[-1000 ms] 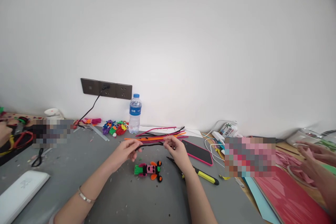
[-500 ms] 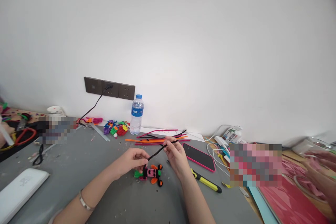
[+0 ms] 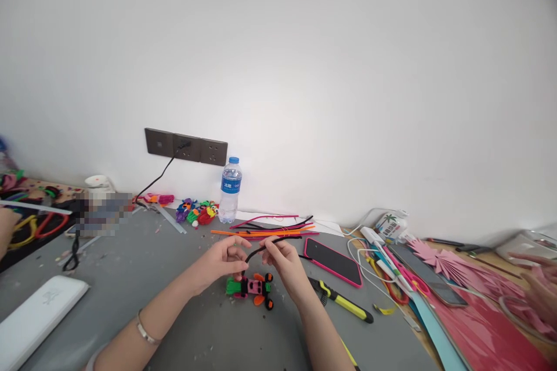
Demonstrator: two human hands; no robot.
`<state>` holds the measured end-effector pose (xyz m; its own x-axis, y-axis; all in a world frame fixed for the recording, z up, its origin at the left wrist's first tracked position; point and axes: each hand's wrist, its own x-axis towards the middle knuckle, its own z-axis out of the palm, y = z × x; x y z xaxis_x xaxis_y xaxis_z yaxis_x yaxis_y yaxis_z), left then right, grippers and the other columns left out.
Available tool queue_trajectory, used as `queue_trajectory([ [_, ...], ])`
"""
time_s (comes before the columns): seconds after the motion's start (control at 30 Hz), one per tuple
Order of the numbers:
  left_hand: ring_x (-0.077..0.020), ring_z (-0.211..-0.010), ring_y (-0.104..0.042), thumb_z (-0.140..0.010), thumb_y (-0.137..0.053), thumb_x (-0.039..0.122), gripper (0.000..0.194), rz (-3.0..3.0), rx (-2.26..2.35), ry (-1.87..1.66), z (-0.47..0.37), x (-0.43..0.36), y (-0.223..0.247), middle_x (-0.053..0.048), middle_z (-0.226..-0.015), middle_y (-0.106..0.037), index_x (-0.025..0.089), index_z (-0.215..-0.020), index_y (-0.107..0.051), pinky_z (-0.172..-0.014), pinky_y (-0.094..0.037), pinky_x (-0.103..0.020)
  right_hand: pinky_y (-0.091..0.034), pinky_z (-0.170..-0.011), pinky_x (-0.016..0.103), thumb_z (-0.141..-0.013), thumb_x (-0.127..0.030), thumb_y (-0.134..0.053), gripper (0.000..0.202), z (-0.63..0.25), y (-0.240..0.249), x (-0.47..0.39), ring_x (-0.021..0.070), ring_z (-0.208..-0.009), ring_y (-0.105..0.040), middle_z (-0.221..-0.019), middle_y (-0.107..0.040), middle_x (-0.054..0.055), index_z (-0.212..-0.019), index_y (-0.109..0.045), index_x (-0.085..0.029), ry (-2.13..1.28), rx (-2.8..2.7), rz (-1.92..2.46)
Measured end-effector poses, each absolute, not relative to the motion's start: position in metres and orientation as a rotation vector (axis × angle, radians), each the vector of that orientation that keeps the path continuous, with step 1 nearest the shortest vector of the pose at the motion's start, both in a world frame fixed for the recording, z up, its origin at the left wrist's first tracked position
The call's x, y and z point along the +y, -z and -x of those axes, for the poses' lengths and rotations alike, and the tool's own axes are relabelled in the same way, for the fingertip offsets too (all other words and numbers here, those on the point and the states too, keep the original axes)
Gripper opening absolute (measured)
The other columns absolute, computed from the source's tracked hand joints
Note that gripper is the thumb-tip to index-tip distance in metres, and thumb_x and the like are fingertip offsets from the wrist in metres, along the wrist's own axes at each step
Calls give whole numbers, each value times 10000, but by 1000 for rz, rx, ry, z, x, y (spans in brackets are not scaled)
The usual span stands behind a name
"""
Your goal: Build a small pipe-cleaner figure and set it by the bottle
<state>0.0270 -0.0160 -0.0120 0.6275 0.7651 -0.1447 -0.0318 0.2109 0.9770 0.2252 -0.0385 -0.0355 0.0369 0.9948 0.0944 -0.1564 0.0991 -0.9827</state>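
A thin black stem (image 3: 253, 254) curves up rightward above a small fuzzy figure (image 3: 253, 286), lying with its green end left, black-and-orange rounds right; whether they touch is unclear.

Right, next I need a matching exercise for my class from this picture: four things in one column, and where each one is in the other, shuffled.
Things
1. black pipe cleaner
2. water bottle
3. pink-rimmed phone
4. bracelet

Places
A. upright near the wall
B. around the left forearm
C. held between the left hand and right hand
D. lying flat, to the right of both hands

Pairs: 1-C, 2-A, 3-D, 4-B
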Motion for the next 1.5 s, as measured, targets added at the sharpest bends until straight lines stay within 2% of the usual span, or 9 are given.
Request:
queue_trajectory([
  [0.27, -96, -635, -558, -698, -778, 322, 265, -1049, 753, -798, -33, -20, 8, 40, -796, -560, 217, -842, -581, -679, -492, -265, -429, -566, 269, -739, -457, -722, 288, -218, 41, -37, 147, -568, -566, -669, -651, 13, -804, -626, -194, -1103, -1144, 989],
  [0.53, -88, -622, -572, -670, -806, 303, 351, -873, 768, -965, -35, -16, 12, 72, -725, -540, 222, -826, -502, -675, -506, -243, -472, -645, 289, -785, -400, -683, 206, -208, 26, -47, 166, -665, -568, -735, -612, 16, -735, -629, -207, -1048, -1297, 967],
  [0.73, -100, -655, -581, -632, -822, 303, 426, -852, 765, -1096, -37, -16, 17, 54, -769, -573, 222, -745, -420, -689, -531, -253, -458, -613, 269, -781, -348, -686, 172, -206, 26, -52, 166, -687, -564, -756, -620, 21, -701, -637, -203, -1087, -1426, 962],
  [0.93, -91, -649, -567, -650, -805, 307, 404, -908, 761, -1118, -39, -18, 13, 67, -759, -549, 220, -717, -416, -691, -527, -250, -447, -602, 269, -772, -355, -687, 179, -205, 25, -53, 165, -667, -562, -730, -627, 18, -689, -633, -205, -1046, -1423, 984],
  [1.07, -97, -659, -582, -682, -788, 305, 296, -1076, 750, -1096, -35, -16, 11, 57, -768, -553, 216, -763, -517, -666, -519, -234, -406, -521, 248, -796, -404, -658, 207, -204, 27, -51, 132, -547, -498, -671, -612, 1, -752, -611, -207, -1055, -1329, 1001],
  [1.2, -148, -720, -640, -701, -766, 317, 245, -1236, 773, -1036, -34, -15, 16, 17, -811, -607, 220, -882, -634, -684, -546, -270, -405, -513, 255, -782, -483, -658, 280, -205, 31, -47, 135, -533, -497, -650, -594, -1, -802, -601, -209, -1054, -1212, 963],
  [1.33, -219, -736, -708, -718, -742, 324, 204, -1354, 800, -995, -37, -18, 21, -35, -835, -690, 202, -861, -663, -666, -567, -312, -405, -523, 260, -785, -504, -652, 308, -206, 32, -45, 133, -528, -491, -636, -600, -2, -827, -604, -203, -1043, -1190, 960],
  [1.5, -231, -677, -728, -737, -707, 303, 155, -1489, 858, -1056, -36, -17, 25, -36, -716, -740, 206, -856, -686, -636, -584, -315, -397, -525, 248, -792, -498, -653, 316, -204, 32, -46, 116, -519, -474, -621, -593, -8, -770, -581, -191, -1071, -1195, 945],
])
